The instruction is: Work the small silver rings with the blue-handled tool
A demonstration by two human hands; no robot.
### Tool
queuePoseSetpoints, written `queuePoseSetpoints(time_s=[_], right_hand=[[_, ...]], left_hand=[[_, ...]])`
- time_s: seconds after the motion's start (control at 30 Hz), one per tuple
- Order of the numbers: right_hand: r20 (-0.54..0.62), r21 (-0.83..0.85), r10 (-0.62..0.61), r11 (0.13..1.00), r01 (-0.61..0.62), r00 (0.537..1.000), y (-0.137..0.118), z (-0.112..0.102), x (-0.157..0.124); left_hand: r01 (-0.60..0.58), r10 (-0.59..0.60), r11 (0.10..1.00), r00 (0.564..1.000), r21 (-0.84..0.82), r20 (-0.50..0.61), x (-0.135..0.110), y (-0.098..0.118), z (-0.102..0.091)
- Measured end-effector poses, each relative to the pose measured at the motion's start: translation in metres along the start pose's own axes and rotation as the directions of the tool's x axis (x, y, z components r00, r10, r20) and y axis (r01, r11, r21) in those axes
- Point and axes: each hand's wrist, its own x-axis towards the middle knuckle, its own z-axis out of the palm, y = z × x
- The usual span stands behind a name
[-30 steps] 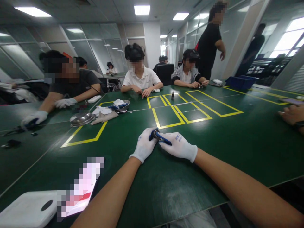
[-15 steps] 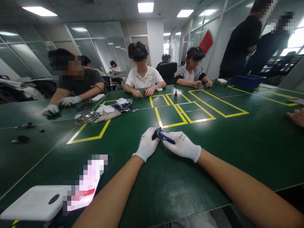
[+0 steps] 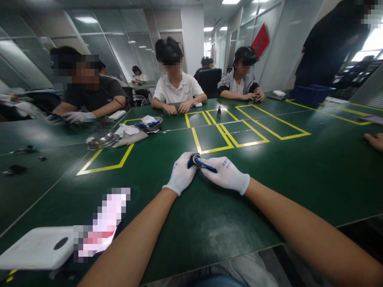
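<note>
My left hand (image 3: 180,176), in a white glove, is closed around a small dark round part with a shiny metal ring (image 3: 196,158) at its upper end. Blue cloth (image 3: 208,165) lies against the ring and trails to the right under the fingers of my right hand (image 3: 226,173). That hand, gloved too, is closed on the cloth, with its fingertips touching the ring part. Both hands meet just above the green table. My fingers hide most of the part's body.
Yellow tape frames (image 3: 215,149) mark the green table. Metal dishes (image 3: 103,141) with cloths stand at left; a white box (image 3: 32,247) and a phone (image 3: 103,223) lie near my left forearm. A small dark fitting (image 3: 219,111) stands upright ahead. Co-workers sit opposite; a blue bin (image 3: 311,95) is far right.
My hands keep their hold, and the ring's opening shows more fully. The whole view has shifted slightly. The co-worker at left has brought their hands closer together; a standing person has moved.
</note>
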Motion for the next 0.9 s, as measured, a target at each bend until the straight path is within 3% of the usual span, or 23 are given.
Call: queuePoseSetpoints(time_s=[0.33,0.57,0.9], right_hand=[[-0.027,0.012,-0.007,1.0,0.007,1.0,0.007,0.004,-0.001],[-0.008,0.111,0.03,0.993,-0.029,1.0,-0.003,0.004,-0.001],[0.008,0.072,0.026,0.997,-0.026,1.0,0.001,0.005,-0.001]], left_hand=[[-0.08,0.081,0.996,0.996,0.047,-0.034,-0.001,-0.001,0.003],[-0.036,0.042,0.997,0.995,0.068,-0.085,0.0,0.001,0.0],[-0.059,0.063,0.997,0.995,0.058,-0.076,0.0,-0.001,0.002]])
